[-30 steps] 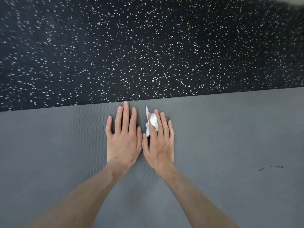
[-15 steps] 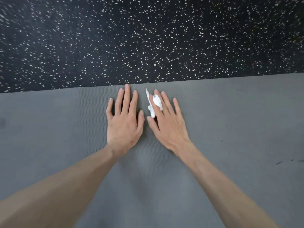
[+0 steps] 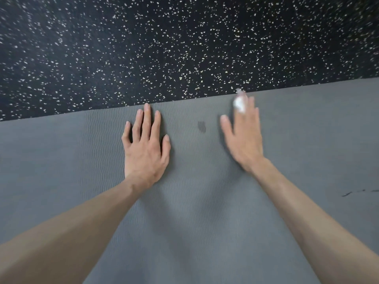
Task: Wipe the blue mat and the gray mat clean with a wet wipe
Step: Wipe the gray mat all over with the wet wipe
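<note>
Left hand (image 3: 144,148) lies flat on the gray mat (image 3: 194,212), fingers straight; right hand (image 3: 244,138), blurred, holds the wet wipe (image 3: 239,104) between its straight fingers.

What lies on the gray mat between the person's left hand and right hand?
In the head view, a small dark smudge marks the gray mat between the left hand and the right hand; otherwise that stretch is bare mat.
</note>
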